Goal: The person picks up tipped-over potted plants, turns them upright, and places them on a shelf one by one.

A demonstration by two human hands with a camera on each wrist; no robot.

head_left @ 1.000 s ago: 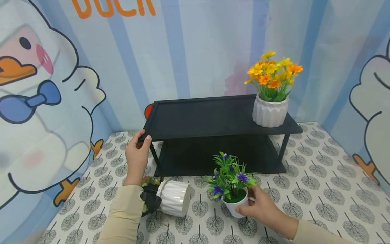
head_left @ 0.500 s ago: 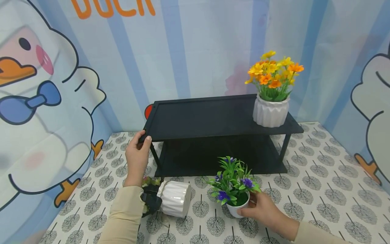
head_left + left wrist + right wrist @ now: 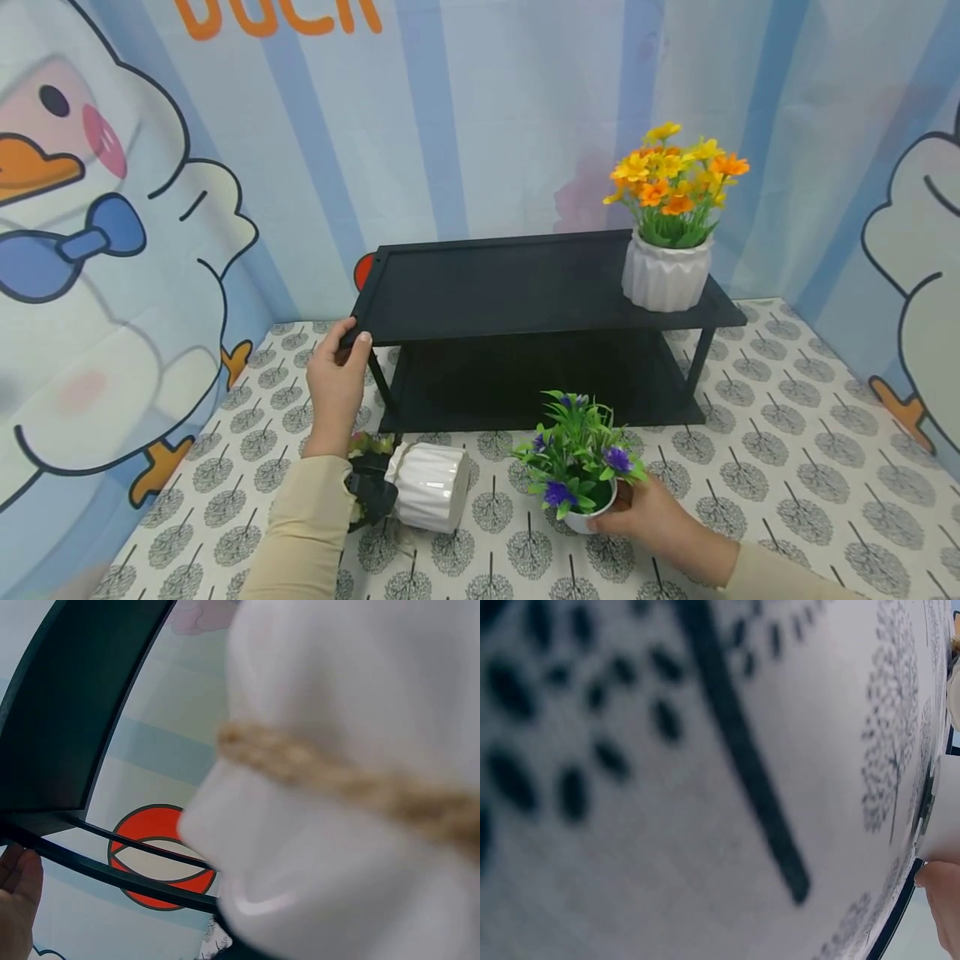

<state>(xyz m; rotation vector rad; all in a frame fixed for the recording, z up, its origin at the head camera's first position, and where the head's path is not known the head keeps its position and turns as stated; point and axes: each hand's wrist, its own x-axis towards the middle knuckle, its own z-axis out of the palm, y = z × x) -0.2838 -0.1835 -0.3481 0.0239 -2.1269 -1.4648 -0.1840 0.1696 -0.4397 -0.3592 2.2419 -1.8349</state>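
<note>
My left hand [image 3: 335,392] holds the front left corner of a black two-tier shelf [image 3: 495,287], thumb and fingers at the upper board's edge. In the left wrist view its fingers [image 3: 22,879] show at that board. Low in front of the shelf, my right hand [image 3: 656,521] grips a small white pot with an artificial plant [image 3: 581,458] of green leaves and purple flowers. The plant leans toward me; whether its pot touches the cloth I cannot tell. The right wrist view catches only part of the white pot [image 3: 943,814] and the hand.
A ribbed white pot [image 3: 429,487] lies on its side by my left forearm, its plant partly hidden. Yellow and orange flowers in a white pot [image 3: 666,275] stand on the shelf's right end. The tree-print cloth [image 3: 750,500] covers the table; a duck-print curtain [image 3: 510,125] hangs behind.
The purple-flowered plant has tipped further toward me and shifted slightly right in my right hand. My left hand stays at the shelf corner.
</note>
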